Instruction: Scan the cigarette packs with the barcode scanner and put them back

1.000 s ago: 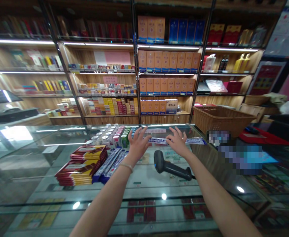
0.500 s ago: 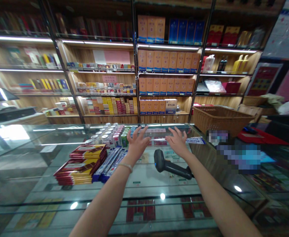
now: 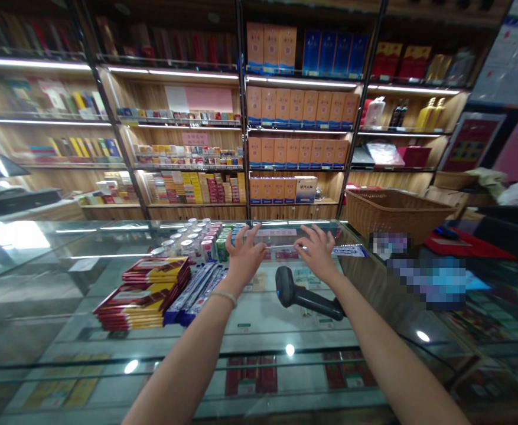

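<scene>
Both my arms reach forward over a glass counter [image 3: 263,330]. My left hand [image 3: 244,255] is open, its fingers spread, hovering above the far part of the counter. My right hand [image 3: 317,251] is open too, fingers spread, close to a long flat blue-and-white carton [image 3: 349,251] lying across the counter's far edge. I cannot tell whether the fingertips touch the carton. A black handheld barcode scanner [image 3: 305,290] lies on the glass just under my right wrist.
Stacked red-and-yellow cartons [image 3: 146,290] and blue cartons [image 3: 196,286] lie left of my hands, with small bottles and boxes [image 3: 196,242] behind. A wicker basket [image 3: 394,213] stands at the right. Shelves of boxed goods [image 3: 300,109] fill the back wall.
Both hands have moved slightly farther forward and upward in the view. The long carton between them looks tilted and is less visible than before.
</scene>
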Demonstrator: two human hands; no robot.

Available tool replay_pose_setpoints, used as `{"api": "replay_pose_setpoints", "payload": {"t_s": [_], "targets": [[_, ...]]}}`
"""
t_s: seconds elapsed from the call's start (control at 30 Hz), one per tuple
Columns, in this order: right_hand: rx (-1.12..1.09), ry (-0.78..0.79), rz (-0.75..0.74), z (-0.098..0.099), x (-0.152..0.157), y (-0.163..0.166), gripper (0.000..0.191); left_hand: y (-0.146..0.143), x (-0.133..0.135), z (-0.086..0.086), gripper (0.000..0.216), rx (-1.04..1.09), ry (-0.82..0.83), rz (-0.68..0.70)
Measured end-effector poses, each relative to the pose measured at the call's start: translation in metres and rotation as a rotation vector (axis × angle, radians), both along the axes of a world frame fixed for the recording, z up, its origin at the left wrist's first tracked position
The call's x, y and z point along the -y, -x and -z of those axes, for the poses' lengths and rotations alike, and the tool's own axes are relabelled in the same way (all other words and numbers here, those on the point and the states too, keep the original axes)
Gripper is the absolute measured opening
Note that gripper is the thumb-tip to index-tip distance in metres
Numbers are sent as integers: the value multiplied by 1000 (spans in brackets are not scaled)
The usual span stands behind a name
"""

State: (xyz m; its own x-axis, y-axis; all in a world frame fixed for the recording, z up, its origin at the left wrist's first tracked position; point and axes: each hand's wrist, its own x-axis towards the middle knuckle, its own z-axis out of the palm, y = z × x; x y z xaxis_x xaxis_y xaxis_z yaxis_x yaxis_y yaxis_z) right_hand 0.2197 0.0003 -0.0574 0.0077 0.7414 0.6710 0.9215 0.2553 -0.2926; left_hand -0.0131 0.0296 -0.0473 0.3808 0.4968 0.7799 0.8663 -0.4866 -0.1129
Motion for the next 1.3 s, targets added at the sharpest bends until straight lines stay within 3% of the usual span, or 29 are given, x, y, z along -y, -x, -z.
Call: {"api": "replay_pose_setpoints", "payload": {"t_s": [0.23,0.53,0.83,1.3], "targets": [[-61,40,37,-1,-2,0,23,2,-1,4,37,27,-37,65],[-122,114,46,0,-6,1,26,0,-6,13,27,20,-96,90],[134,-57,43,-1,7,4,26,2,-5,10,25,62,-95,56],[241,12,65,-17,16,6,24,1,-3,6,26,107,-11,47]]}}
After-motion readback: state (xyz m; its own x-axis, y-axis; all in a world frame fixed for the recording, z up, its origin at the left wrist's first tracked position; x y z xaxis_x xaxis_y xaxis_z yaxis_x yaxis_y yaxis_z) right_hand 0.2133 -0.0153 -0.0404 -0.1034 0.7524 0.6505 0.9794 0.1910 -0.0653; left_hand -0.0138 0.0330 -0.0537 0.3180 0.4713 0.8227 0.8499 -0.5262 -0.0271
